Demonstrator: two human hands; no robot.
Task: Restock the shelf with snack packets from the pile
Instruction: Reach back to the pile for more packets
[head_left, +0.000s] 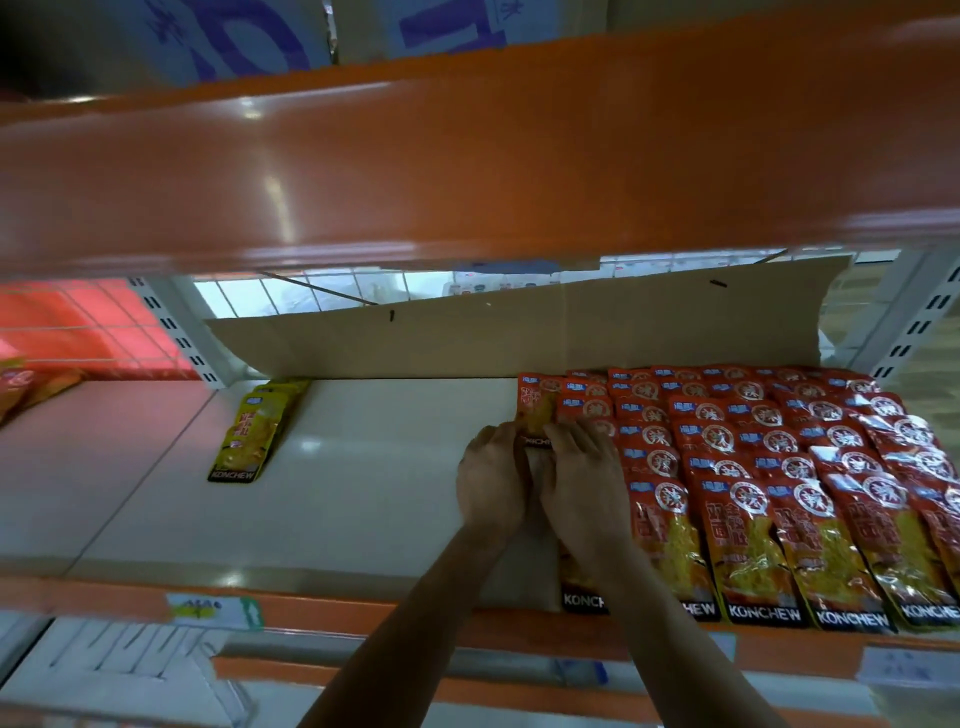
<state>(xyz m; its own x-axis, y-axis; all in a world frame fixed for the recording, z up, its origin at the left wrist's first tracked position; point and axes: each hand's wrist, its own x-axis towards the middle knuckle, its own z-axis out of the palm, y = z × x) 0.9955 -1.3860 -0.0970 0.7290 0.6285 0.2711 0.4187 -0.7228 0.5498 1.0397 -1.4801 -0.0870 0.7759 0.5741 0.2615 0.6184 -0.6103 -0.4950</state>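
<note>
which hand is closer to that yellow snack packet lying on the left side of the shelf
Left. The left hand lies between the yellow packet and the right hand, which sits against the red packet rows.

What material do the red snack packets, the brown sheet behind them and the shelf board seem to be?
Red snack packets: glossy plastic or foil film, judging by crinkles and bright glints. Brown sheet: matte corrugated cardboard, probably; it has fold creases. Shelf board: smooth, pale, slightly shiny, perhaps painted metal or laminate.

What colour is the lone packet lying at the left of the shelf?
Yellow, with a black bottom band; the head view shows the lone packet clearly.
</note>
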